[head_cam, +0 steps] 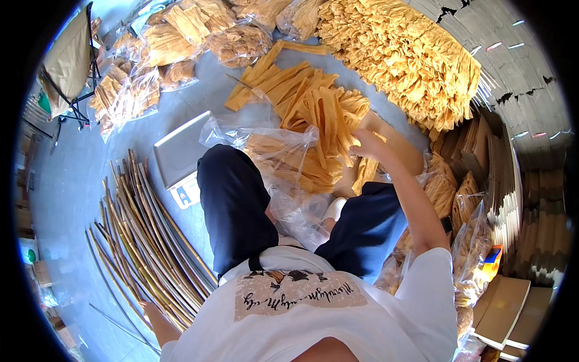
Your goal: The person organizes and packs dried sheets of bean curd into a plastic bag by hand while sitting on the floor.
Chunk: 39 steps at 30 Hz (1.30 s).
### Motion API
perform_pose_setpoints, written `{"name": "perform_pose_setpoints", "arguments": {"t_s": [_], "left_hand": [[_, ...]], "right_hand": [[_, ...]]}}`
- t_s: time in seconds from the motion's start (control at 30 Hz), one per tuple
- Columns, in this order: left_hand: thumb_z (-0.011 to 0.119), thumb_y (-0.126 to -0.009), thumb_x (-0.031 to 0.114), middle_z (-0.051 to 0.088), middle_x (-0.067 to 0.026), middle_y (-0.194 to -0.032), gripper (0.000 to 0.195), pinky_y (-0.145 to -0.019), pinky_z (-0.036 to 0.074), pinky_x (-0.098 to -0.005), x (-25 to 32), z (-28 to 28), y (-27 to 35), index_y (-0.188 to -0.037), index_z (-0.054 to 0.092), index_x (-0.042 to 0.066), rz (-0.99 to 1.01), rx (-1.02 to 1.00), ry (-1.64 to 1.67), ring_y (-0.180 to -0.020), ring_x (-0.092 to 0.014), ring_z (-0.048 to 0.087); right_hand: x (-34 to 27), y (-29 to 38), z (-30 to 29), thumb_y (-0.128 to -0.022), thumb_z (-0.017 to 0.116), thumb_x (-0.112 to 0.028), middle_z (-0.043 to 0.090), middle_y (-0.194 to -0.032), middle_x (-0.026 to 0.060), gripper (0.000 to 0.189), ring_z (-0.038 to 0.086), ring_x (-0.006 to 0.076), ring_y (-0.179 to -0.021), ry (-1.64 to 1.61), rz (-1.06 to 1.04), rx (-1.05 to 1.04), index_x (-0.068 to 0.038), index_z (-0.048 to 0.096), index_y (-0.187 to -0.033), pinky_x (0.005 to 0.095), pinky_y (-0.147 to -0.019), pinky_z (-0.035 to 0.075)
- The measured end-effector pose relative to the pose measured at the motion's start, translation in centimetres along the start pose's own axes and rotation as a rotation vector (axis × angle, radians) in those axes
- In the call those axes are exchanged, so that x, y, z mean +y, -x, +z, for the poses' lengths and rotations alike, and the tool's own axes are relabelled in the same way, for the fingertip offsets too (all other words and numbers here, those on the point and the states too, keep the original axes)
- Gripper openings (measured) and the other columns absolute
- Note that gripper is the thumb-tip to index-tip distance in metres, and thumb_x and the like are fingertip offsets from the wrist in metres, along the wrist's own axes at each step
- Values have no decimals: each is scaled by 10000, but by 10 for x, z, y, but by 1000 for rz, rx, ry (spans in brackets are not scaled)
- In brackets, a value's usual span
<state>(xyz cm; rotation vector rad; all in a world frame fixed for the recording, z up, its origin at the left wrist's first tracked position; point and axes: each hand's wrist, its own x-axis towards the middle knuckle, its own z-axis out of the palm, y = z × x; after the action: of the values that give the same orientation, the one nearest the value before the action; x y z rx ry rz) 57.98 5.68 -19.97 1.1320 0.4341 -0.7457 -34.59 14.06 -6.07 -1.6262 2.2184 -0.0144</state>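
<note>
My right hand [370, 145] is at the right edge of a folded bundle of yellow strips [323, 117], apparently dried tofu skin, with its fingers curled on that edge. Under and beyond the bundle, more loose strips [271, 83] are heaped on the floor. A clear plastic bag [294, 199] lies between my knees, with strips [276, 156] in its mouth. Low on the left, my left hand [151, 314] reaches down beside a row of bamboo poles [149, 244]. Its grip on them is unclear.
A platform scale [185, 147] stands left of my knee. Filled clear bags [185, 34] line the back left near a folding chair [68, 63]. A tall yellow stack [398, 54] rises back right. Flat cardboard [502, 307] and more filled bags [468, 258] crowd the right.
</note>
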Motion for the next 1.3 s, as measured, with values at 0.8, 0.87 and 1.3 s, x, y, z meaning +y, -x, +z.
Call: {"name": "perform_pose_setpoints", "arguments": {"t_s": [0.8,0.87,1.3], "left_hand": [[488,-910,130,570,-110,-1124,365,-877,448,-299,-226,191,406,-1264,446,54,61,-1622,-843,-1000,-204,576],[518,-880,86,580,-97,-1110,390,-906,428,-304,-269,184,460,-1263,452,59,-83,-1925,-802,-1017,-191,568],[609,-851,109,636,-32,-920,181,-749,449,-231,-339,95,589,-994,592,0,-475,-2004,-747,-818,-81,577]], "right_hand": [[-68,-48,4,-826,542,-81,603,-773,179,102,597,329,-659,-330,43,920,15,547,-859,389,-568,472],[-103,-12,-24,-812,547,-20,597,-764,165,61,597,271,-629,-374,-154,945,29,546,-848,338,-518,471],[-178,114,-27,-712,618,56,570,-862,118,245,607,191,-677,-877,-69,859,34,590,-954,255,-599,536]]}}
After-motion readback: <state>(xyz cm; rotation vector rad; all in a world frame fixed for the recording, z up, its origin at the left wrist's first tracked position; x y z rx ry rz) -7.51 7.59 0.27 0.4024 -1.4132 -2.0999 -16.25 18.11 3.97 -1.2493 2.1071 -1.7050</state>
